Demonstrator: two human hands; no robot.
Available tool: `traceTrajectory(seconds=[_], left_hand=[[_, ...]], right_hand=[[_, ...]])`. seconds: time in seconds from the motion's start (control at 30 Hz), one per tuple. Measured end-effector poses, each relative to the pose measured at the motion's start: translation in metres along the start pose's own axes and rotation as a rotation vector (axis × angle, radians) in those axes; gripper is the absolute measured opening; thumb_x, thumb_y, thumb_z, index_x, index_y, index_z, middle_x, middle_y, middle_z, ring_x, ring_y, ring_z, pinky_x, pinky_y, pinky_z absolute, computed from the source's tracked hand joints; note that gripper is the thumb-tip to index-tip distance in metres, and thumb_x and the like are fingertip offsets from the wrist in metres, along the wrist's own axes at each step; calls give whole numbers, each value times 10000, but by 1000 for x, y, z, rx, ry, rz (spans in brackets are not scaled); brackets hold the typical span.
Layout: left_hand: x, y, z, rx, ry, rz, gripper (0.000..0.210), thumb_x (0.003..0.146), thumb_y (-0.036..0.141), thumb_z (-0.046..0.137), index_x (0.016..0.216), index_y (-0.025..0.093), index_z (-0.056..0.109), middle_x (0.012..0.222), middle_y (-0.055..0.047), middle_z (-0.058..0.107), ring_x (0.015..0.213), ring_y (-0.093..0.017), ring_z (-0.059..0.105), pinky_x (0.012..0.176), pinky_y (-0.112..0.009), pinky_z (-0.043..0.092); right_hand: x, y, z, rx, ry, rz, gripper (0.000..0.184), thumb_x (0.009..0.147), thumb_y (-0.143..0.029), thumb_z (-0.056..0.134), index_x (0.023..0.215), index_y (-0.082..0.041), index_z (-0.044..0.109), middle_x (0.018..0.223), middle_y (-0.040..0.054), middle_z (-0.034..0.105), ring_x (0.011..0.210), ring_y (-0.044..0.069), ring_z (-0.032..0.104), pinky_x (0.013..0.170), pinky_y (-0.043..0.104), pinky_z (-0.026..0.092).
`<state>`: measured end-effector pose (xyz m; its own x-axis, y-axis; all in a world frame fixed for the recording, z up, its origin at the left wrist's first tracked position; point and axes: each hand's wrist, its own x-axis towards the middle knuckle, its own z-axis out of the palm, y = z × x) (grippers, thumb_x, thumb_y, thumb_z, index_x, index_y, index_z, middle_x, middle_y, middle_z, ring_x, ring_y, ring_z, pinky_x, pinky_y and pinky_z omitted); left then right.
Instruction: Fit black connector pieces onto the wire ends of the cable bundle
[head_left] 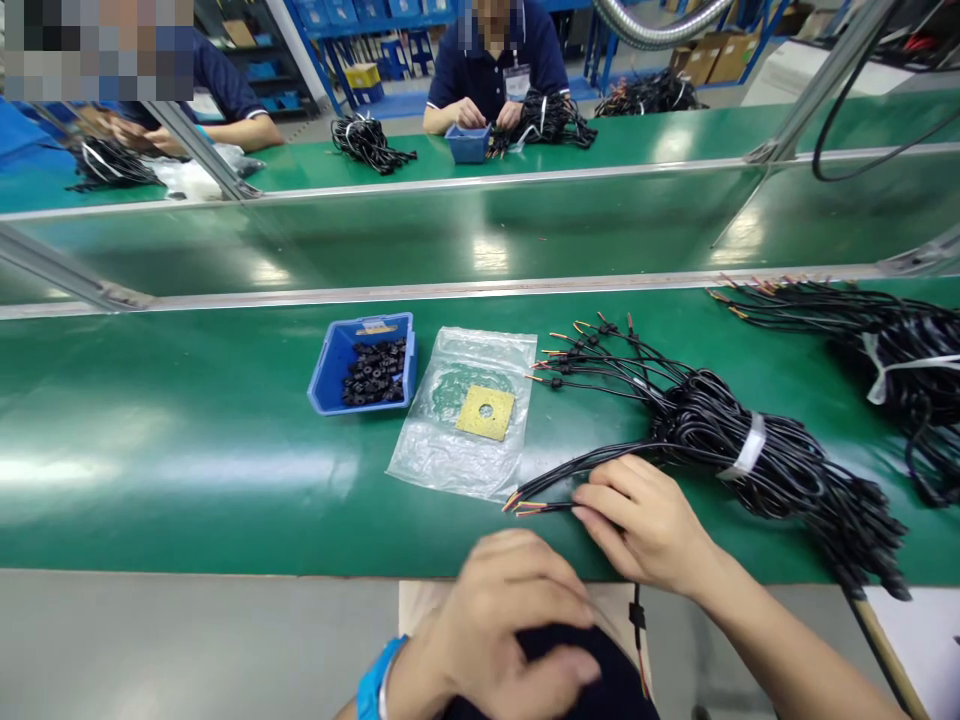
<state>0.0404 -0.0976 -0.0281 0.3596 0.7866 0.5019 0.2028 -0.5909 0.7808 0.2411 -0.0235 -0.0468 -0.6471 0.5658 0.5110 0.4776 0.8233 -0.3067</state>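
A worker's right hand [649, 520] reaches in from the lower right corner of the frame, palm down and wrist low over the green worktable [187, 400], its thumb and bent fingers pinched narrowly on a black cable [561, 507] whose bare colored wire ends point left. The left hand [517, 615], blurred at bottom center and banded at the wrist with a blue wristband [379, 680], hangs near the table's edge with fingers curved toward the right and thumb set apart, leaving a wide gap. A cable bundle [709, 420] bound with white tape lies right of center, just beyond the right hand. At center, a yellow card [486, 412] rests on a clear plastic bag [427, 455], beside a blue bin [320, 375] of small black parts [375, 372].
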Motion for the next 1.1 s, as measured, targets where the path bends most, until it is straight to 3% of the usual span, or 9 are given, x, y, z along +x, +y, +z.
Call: traceTrajectory(seconds=[0.07,0.2,0.27,0.33,0.43,0.63,0.83,1.0,1.1], left_hand=[[9,-1,-38,173,104,-50,144,795,204,636,913,212,719,833,-46,758,721,-192,698,666,-312,554],[42,-27,-124,791,271,-390,224,891,262,558,1007,185,734,1026,-90,754,945,-271,690,836,-385,539],[60,-49,-158,1034,117,-526,322,909,272,493,1101,157,724,1143,-126,733,1084,-334,650,916,-437,503],[76,-70,-178,1154,-167,-638,341,879,273,524,1126,151,725,1163,-151,728,1105,-376,638,941,-461,482],[91,-90,-190,1186,-362,-707,291,813,240,580,1033,165,755,1077,-155,757,1054,-392,663,880,-441,506],[99,-98,-191,1191,-392,-743,189,750,209,587,846,170,745,898,-141,772,889,-355,710,766,-387,536],[97,-102,-195,1200,-353,-698,417,738,210,598,1135,115,679,1236,-185,663,1122,-329,625,973,-374,468],[96,-96,-196,1128,-327,-697,269,718,115,537,882,173,741,936,-102,764,905,-283,703,798,-323,531],[94,-93,-197,1098,-245,-685,307,705,120,534,919,180,746,966,-94,766,914,-275,703,802,-326,537]], right_hand=[[-2,-1,0,-5,61,17,105,905,-158,543,893,-152,647,768,55,586,677,159,513,610,289,439],[-4,-3,2,-50,145,11,89,885,-139,553,906,-168,635,757,45,590,641,140,528,583,265,445],[-3,-4,3,-43,169,-23,84,873,-139,549,887,-180,621,739,36,598,626,138,528,580,271,443],[-2,-5,3,-33,191,-45,72,856,-137,554,862,-184,608,727,36,595,613,141,517,570,279,433],[0,-5,3,-15,206,-50,65,834,-119,567,852,-174,598,735,51,599,621,149,517,571,286,434],[-1,-4,3,19,209,-37,69,849,-119,557,857,-165,608,747,60,614,651,156,553,594,281,469],[-3,-4,3,24,212,-34,69,861,-135,563,857,-172,621,768,64,637,671,159,589,607,278,499],[-4,-3,4,30,221,-27,68,860,-139,565,859,-171,625,758,60,635,655,158,587,595,277,498],[-4,-3,4,39,227,-15,78,862,-142,553,860,-167,627,756,56,629,653,155,581,593,275,495]])
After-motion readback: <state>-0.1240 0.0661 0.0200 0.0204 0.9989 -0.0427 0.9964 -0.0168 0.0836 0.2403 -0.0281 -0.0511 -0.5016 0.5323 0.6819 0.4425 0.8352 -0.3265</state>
